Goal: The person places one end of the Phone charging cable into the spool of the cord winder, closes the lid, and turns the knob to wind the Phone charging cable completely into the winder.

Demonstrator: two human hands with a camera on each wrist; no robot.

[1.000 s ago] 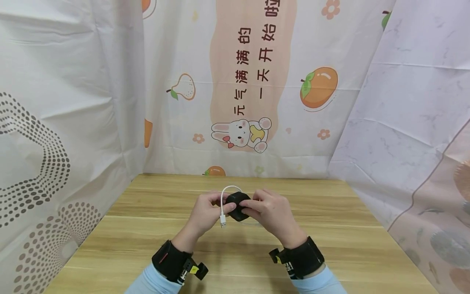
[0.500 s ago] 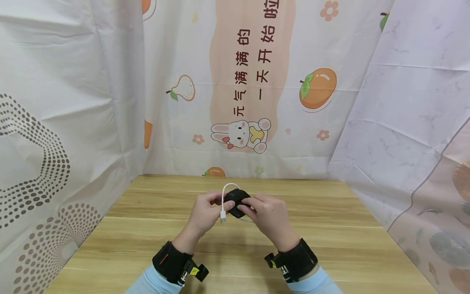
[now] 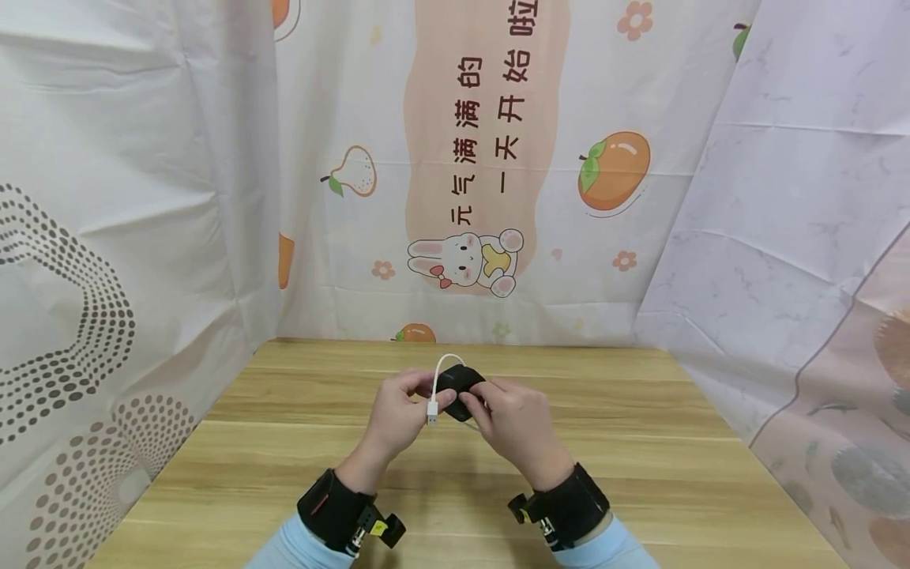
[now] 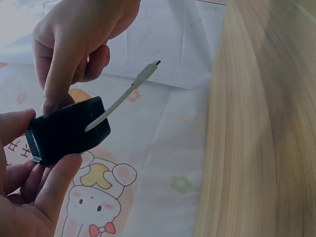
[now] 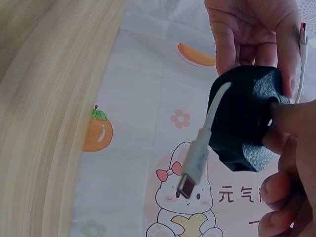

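Note:
Above the table, both hands hold a black, many-sided cable winder (image 3: 458,378) with a white USB cable (image 3: 444,359) coming out of it. My left hand (image 3: 394,415) grips its left side between thumb and fingers. From the right, my right hand (image 3: 522,419) pinches at the middle of the winder's near face, its thumb and a finger at an opening there in the right wrist view. The flat USB plug (image 3: 432,412) hangs beside the left thumb. The cable's other end, a small oval USB-C plug (image 5: 192,168), sticks out of the opposite side. The winder's inside is hidden.
A light wooden table (image 3: 341,474) lies under the hands. Printed white curtain cloth (image 3: 341,261) stands behind it, with more cloth at the left and right sides. A black camera band (image 3: 337,510) sits on each wrist.
The winder has risen slightly, and the flat USB plug with it. My right hand and wrist have shifted a little left. Less cable shows below the winder. Both hands keep their hold.

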